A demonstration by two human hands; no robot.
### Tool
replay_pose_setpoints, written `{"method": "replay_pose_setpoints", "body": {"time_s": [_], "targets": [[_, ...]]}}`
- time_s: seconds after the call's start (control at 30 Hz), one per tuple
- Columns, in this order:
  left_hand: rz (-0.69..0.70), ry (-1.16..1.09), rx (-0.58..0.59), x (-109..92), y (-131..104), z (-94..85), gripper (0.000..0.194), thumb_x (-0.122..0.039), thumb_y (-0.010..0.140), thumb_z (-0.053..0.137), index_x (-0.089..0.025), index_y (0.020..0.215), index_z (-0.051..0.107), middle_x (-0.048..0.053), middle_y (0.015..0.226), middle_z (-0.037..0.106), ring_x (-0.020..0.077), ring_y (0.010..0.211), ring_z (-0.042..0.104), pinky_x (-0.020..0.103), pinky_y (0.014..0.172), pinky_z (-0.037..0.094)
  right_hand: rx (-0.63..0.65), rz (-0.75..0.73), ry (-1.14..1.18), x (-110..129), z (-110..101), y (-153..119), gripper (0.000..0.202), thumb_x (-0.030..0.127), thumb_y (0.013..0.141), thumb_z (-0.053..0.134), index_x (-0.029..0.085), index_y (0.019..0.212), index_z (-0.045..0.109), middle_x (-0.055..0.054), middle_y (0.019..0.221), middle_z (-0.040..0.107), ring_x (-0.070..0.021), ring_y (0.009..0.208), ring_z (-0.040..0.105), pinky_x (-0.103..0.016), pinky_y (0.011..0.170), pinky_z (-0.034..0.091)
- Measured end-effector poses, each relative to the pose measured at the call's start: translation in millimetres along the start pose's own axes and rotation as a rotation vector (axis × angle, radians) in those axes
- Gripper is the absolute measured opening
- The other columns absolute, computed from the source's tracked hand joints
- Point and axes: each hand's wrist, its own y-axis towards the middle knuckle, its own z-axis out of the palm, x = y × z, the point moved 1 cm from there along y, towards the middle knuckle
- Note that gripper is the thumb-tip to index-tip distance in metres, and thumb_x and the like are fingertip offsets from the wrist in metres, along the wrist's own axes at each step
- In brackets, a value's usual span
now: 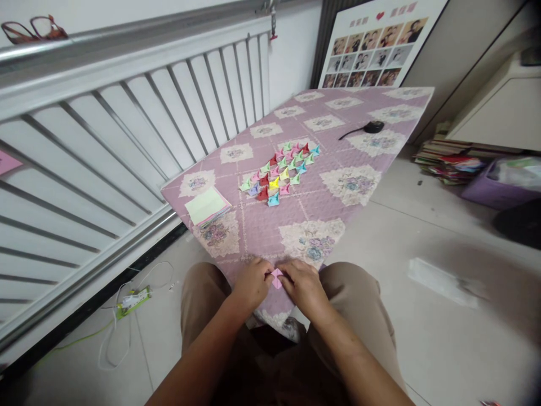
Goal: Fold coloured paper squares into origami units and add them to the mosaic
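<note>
A small folded piece of pink paper (276,278) lies between my hands at the near corner of the table. My left hand (255,280) pinches its left edge with thumb and forefinger. On the other side, the fingers of my right hand (303,283) are closed on its right edge. Farther up the cloth stand several small folded paper pieces (274,184) in rows, in green, pink, red, yellow, blue and purple. To their left is a stack of square coloured paper (207,206), with a pale green sheet on top.
The table wears a purple floral cloth (296,217). A black object with a strap (373,127) lies at its far right. A white radiator (169,107) borders the left side. A power strip (134,301) with cables sits on the floor. Books (448,160) are piled at right.
</note>
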Motion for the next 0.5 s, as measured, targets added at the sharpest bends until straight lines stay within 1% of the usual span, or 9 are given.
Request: {"method": "replay_pose_setpoints", "body": {"time_s": [0.2,0.37,0.5], "targets": [[0.024,-0.032,-0.001,1.1,2.9,-0.8,0.011,-0.013,0.080,0.053,-0.020,0.083,0.061,0.002,0.089,0.060,0.0155,0.083,0.055,0.027,0.076,0.043,0.006,0.009,0.011,-2.5,1.0,0.5,0.019,0.022,0.084,0.057,0.023,0.102,0.064,-0.006,0.093,0.063,-0.0215,0.089,0.057,-0.034,0.079,0.040],[0.043,0.006,0.017,3.0,3.2,-3.3,0.010,-0.014,0.081,0.053,-0.020,0.081,0.061,0.001,0.086,0.061,0.0152,0.081,0.055,0.027,0.075,0.041,0.042,-0.024,0.021,-4.2,0.0,1.2,0.009,0.022,0.085,0.057,0.023,0.088,0.065,-0.004,0.086,0.062,-0.0193,0.085,0.056,-0.032,0.077,0.039],[0.076,0.019,0.045,4.4,3.3,-5.1,0.011,-0.015,0.082,0.053,-0.020,0.086,0.062,0.001,0.089,0.061,0.0156,0.082,0.055,0.027,0.075,0.041,0.047,-0.031,0.004,-4.5,0.5,1.0,0.008,0.023,0.086,0.057,0.022,0.082,0.063,-0.004,0.085,0.061,-0.0187,0.083,0.055,-0.031,0.075,0.037]]}}
